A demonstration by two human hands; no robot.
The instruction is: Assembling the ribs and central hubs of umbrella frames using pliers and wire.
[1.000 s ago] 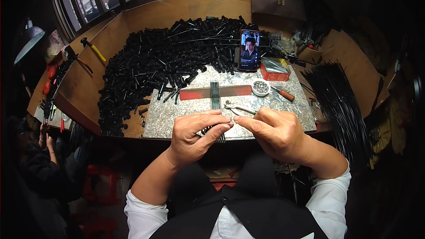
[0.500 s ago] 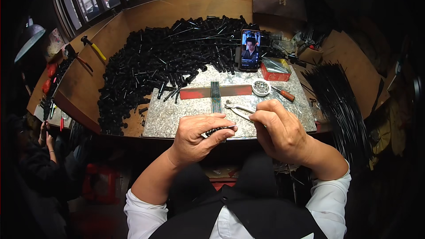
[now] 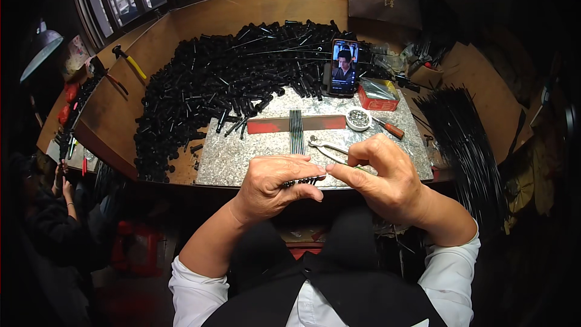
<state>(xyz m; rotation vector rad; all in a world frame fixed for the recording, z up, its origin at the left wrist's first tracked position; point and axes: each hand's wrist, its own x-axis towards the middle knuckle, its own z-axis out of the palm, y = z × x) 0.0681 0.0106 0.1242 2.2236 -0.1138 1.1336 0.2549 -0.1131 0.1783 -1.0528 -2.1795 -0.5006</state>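
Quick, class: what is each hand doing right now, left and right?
Left hand: closed around a small bundle of thin black rods.
Right hand: fingers pinched at the bundle's end; whether it grips anything cannot be told.

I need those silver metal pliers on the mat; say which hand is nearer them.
Right. The right hand sits just beside the silver metal pliers, partly covering their handles; the left hand is lower-left, farther off.

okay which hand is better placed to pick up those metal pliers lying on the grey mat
Right, probably. The right hand sits just beside the silver metal pliers and pinches only a small part at its fingertips, while the left hand is wrapped around a bundle of thin black rods.
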